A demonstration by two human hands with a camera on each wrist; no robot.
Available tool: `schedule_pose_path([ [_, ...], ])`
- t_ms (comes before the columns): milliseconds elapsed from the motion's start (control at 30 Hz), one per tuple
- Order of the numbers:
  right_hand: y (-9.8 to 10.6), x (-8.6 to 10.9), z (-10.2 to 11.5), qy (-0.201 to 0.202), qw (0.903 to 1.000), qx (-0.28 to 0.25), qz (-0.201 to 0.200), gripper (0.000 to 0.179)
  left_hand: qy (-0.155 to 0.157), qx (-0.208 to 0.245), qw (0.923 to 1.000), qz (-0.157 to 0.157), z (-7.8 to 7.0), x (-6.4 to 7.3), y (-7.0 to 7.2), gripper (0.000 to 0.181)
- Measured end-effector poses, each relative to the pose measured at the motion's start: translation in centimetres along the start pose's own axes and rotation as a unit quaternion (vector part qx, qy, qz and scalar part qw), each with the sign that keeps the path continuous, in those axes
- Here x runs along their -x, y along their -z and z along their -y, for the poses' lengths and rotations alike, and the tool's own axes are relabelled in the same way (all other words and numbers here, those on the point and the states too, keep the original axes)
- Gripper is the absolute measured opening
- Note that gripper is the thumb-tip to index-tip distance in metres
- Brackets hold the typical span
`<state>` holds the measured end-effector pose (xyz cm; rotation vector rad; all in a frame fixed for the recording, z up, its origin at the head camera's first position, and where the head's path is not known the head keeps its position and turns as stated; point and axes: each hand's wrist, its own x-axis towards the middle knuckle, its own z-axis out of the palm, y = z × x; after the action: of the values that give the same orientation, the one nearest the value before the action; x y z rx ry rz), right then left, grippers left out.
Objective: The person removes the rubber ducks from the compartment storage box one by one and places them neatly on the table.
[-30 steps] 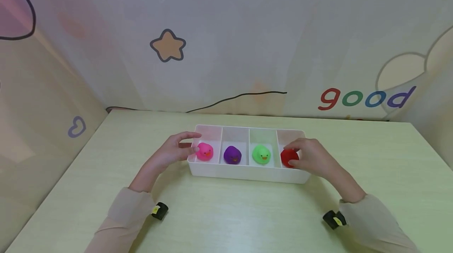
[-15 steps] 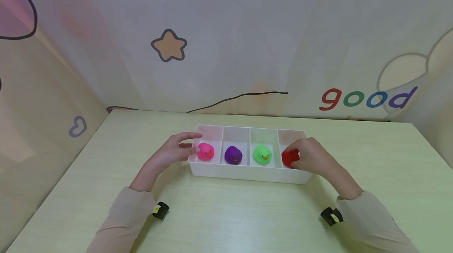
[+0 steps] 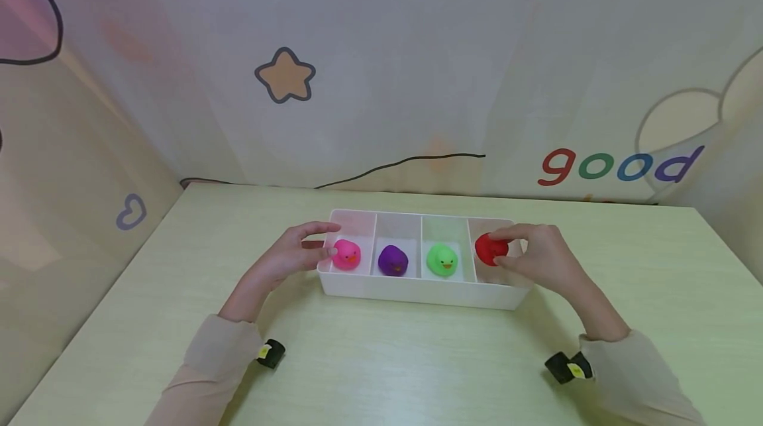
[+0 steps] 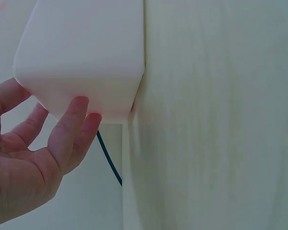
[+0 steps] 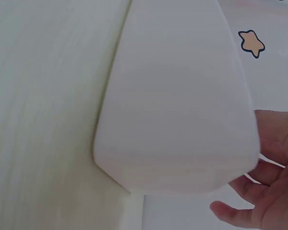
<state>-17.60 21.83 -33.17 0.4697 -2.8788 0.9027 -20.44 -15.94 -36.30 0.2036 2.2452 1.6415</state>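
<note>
A white divided tray lies on the table with one small rubber duck per compartment: a pink duck, a purple duck and a green duck. At its left end my left hand grips the tray, thumb over the rim near the pink duck; the left wrist view shows fingertips against the end wall. Over the rightmost compartment, my right hand pinches a red duck between thumb and fingers. In the right wrist view the tray wall hides that pinch.
Behind the pale wooden table hangs a printed backdrop with a star and the word good. A dark cable shows past the tray in the left wrist view. Black devices sit at both sleeve cuffs.
My right hand has closed on the red duck and raised it from the front of its compartment, up and slightly back. The left hand keeps its grip on the tray.
</note>
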Motion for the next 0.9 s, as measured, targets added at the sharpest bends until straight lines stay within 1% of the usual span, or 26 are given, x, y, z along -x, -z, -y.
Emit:
schedule_pose_path([
  [167,1.2,0.0,-0.3,0.006,0.9991,-0.029,-0.029,0.034,-0.001,0.000,1.0000,-0.002,0.0,-0.1,0.0,0.049],
  [400,2.8,0.0,-0.8,-0.021,0.9956,-0.076,-0.050,0.036,0.005,0.000,0.9999,-0.010,0.1,-0.3,-0.1,0.049],
  [567,3.8,0.1,-1.5,-0.025,0.9915,-0.104,-0.074,0.036,0.008,0.005,0.9999,-0.010,0.1,-0.2,-0.1,0.050],
  [733,4.7,0.2,-2.7,-0.028,0.9887,-0.118,-0.088,0.037,0.008,0.004,0.9999,-0.013,0.1,-0.2,-0.2,0.048],
  [900,5.6,0.7,-4.1,-0.053,0.9875,-0.115,-0.094,0.041,0.005,0.004,0.9999,-0.011,0.1,-0.1,-0.1,0.048],
])
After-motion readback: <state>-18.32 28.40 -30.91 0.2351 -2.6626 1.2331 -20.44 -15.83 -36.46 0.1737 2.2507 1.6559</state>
